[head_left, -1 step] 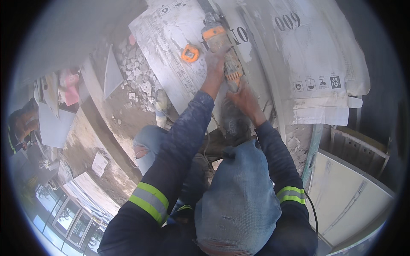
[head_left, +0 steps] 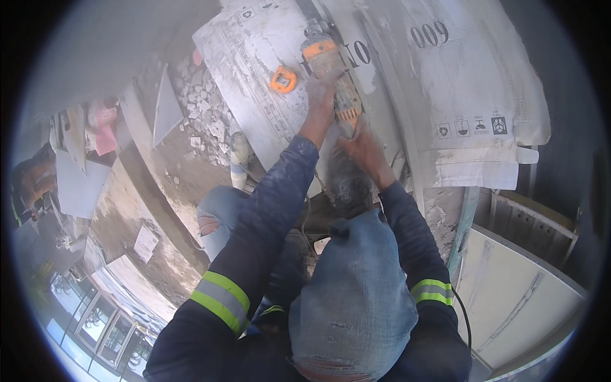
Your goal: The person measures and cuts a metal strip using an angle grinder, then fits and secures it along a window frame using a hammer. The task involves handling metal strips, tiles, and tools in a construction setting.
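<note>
A dust-covered orange and grey power tool, by its long body an angle grinder (head_left: 347, 102), lies lengthwise in both my hands at the top middle. Around the middle of its body, on the left side, my left hand (head_left: 320, 102) is closed. My right hand (head_left: 367, 149) grips the rear end, nearer to me. The tool's far end blurs into haze, and I cannot make out its disc. An orange tape measure (head_left: 283, 79) rests just left of my left hand on a pale printed sheet (head_left: 235, 60).
Broken white rubble (head_left: 207, 108) is heaped at the left. A second printed sheet (head_left: 471, 83) covers the right side. Beside my right arm stands a pale panel (head_left: 509, 286), with a black cable (head_left: 466, 312) running near it. Another person (head_left: 35, 181) is at the far left.
</note>
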`<state>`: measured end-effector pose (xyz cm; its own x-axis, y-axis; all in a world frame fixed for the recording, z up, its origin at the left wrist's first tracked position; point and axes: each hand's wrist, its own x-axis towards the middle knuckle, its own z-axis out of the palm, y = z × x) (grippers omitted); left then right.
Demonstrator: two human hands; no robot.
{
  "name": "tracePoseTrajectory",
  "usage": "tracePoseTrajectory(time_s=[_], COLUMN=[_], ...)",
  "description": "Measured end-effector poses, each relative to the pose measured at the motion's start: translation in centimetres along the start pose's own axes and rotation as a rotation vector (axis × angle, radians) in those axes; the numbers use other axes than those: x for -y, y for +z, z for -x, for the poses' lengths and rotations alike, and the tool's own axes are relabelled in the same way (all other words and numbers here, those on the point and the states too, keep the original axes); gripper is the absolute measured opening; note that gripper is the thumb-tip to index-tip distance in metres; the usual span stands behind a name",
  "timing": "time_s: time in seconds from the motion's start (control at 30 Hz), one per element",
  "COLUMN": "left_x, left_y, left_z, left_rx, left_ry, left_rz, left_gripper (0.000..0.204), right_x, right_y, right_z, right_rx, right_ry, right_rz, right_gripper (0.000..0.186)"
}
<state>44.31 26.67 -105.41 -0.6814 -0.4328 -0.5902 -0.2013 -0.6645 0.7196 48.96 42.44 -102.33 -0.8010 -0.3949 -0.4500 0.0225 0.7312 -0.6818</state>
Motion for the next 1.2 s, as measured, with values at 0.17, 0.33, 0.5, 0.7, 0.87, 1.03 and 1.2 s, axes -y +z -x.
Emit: tracePoseTrajectory(time_s=[0.17,0.33,0.5,0.7,0.87,1.03,1.2], left_x=[0.0,-0.5,-0.1,-0.1,-0.4,-0.7,0.3], left_y=[0.5,0.5,0.2,0.6,0.1,1.0,0.4], left_z=[-0.1,0.3,0.1,0.3,0.0,1.3,1.3], left_rx=[-0.025,0.01,0.05,0.006,0.018,-0.028,0.001], left_ry=[0.024,0.021,0.034,-0.039,-0.014,-0.054,-0.064], left_rz=[-0.037,0.026,0.027,0.032,0.042,0.028,0.039], left_gripper=[0.031,0.032,0.032,0.038,0.036,0.037,0.041], right_x=[-0.9,-0.9,-0.5,-1.0,0.5,0.2,-0.4], right_y=[-0.1,-0.2,-0.4,0.3,-0.3,-0.8,-0.6], right_z=[-0.4,-0.6,-0.3,-0.3,-0.1,0.5,1.2], right_rx=[0.081,0.094,0.076,-0.024,-0.03,0.037,0.028], right_ry=[-0.012,0.009,0.005,-0.102,-0.047,0.0,0.006], right_rz=[-0.125,-0.113,-0.096,-0.092,-0.03,-0.087,-0.087], right_gripper=[0.064,0.064,0.062,0.058,0.059,0.059,0.057])
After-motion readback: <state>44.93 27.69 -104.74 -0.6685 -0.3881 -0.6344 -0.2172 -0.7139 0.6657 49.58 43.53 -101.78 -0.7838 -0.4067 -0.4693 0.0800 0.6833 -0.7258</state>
